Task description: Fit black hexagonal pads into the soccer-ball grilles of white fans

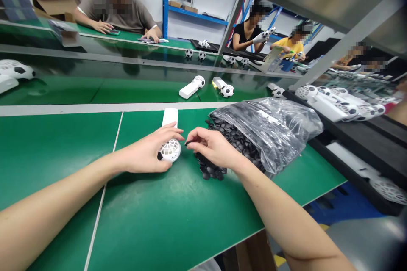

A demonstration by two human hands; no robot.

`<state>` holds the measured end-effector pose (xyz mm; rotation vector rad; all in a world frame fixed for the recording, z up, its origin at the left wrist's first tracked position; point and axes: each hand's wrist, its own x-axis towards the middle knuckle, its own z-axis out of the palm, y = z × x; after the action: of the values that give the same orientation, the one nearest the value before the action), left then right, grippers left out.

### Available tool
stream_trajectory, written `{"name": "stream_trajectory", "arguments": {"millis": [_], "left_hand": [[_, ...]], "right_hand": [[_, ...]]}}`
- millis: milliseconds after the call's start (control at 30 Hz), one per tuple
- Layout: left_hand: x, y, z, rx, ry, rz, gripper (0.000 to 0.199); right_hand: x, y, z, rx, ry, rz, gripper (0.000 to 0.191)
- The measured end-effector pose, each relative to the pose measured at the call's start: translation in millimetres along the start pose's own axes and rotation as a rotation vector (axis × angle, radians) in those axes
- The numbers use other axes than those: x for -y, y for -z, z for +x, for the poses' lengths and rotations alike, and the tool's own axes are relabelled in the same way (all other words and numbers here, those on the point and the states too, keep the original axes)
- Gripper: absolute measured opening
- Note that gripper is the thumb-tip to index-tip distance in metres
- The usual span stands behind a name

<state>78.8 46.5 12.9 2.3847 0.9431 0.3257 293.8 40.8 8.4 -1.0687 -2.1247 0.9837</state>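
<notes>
A white handheld fan with a round, football-patterned grille lies on the green bench, its white handle pointing away from me. My left hand curves around the fan's head from the left, thumb below and fingers above. A black patch shows on the grille beside the thumb. Just right of the fan, my right hand pinches a small black piece between thumb and fingertips. Under and behind that hand spreads a heap of black pieces, spilling from a clear plastic bag.
Beyond the bench's pale edge, a green conveyor carries football-patterned fans. More fans fill a black rack at right. A slanting metal post rises there. Across the line sit several co-workers, one in a grey-brown shirt.
</notes>
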Motion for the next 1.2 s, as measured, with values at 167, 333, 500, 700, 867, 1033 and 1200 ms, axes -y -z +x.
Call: {"name": "stream_trajectory", "arguments": {"millis": [167,333,500,700,867,1033,1200], "left_hand": [[1,-3.8,0,-0.023,0.004,0.016,0.060],[2,-10.8,1,-0.102,0.092,0.046,0.067],[0,-12.2,2,-0.114,0.124,0.019,0.058],[0,-9.7,2,-0.085,0.136,-0.037,0.057],[-1,-10.5,2,-0.103,0.136,-0.047,0.046],[-4,-10.0,3,-0.110,0.138,-0.072,0.040],[-4,-10.3,3,-0.106,0.086,-0.102,0.029]], "right_hand": [[15,0,-3,0.060,0.047,-0.043,0.022],[14,-1,-4,-0.035,0.016,0.073,0.013],[5,-8,-2,-0.108,0.042,0.026,0.007],[5,-22,-1,-0.023,0.040,0.139,0.008],[4,-27,1,-0.063,-0.020,0.156,0.012],[-1,-26,2,-0.035,-0.092,0.224,0.014],[-1,-29,6,-0.055,-0.101,0.214,0.017]]}}
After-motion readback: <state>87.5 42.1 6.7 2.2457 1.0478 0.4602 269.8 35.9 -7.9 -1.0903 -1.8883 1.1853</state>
